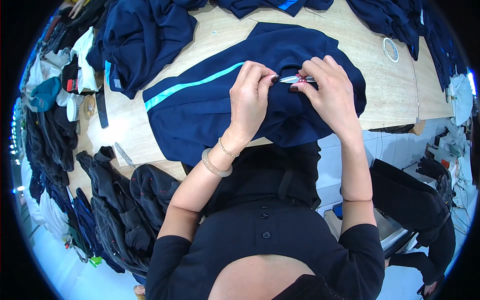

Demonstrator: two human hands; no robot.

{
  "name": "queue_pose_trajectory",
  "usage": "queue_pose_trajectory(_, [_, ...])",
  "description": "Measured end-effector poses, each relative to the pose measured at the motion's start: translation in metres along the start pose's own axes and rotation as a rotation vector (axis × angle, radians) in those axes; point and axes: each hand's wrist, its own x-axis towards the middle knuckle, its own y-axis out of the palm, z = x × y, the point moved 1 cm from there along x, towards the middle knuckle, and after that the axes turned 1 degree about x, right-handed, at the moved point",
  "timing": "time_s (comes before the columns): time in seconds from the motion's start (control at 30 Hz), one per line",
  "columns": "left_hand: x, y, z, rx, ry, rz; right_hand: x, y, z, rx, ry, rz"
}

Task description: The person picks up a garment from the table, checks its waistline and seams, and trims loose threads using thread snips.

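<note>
Navy garment (pixel 287 112) with a light-blue stripe (pixel 192 85) lies spread over the near part of the pale wooden surface (pixel 392 95), in front of the person, its near edge draping over the near edge of that surface. The left hand (pixel 248 97) is above the cloth, thumb and forefinger closed together; whether they pinch fabric or a thread is too small to tell. The right hand (pixel 330 92) has its fingers gripping a small pair of scissors (pixel 301 79) with a red part, the blades pointing left and reaching just beside the left fingertips. A pale bangle (pixel 217 164) and a thin bracelet (pixel 227 148) circle the left wrist. Another bundle of navy clothing (pixel 145 42) lies at the far left of the surface, near the striped garment. A white ring (pixel 390 50) rests at the far right, well apart from both hands. Dark clothes (pixel 117 210) are heaped at the near left.
</note>
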Motion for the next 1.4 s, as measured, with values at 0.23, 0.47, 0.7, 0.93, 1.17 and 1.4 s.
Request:
queue_pose_trajectory(0.23, [0.000,-0.001,0.002,0.009,0.031,0.011,0.003,-0.003,0.006,-0.034,-0.015,0.023])
queue_pose_trajectory(0.47, [-0.001,-0.003,0.001,-0.007,0.005,-0.019,0.005,-0.004,0.005,-0.027,-0.020,0.034])
queue_pose_trajectory(0.7, [-0.056,-0.004,-0.017,0.277,0.253,0.513,-0.009,0.005,-0.040,1.382,0.508,-0.222])
queue_pose_trajectory(0.93, [-0.090,0.003,-0.006,0.494,0.291,0.696,-0.043,0.058,-0.094,1.399,0.708,-0.633])
queue_pose_trajectory(1.17, [-0.087,0.002,-0.007,0.440,0.290,0.652,-0.044,0.062,-0.094,1.409,0.659,-0.691])
queue_pose_trajectory(1.4, [-0.049,0.013,-0.006,0.099,-0.113,0.177,-0.044,0.064,-0.096,1.421,0.645,-0.695])
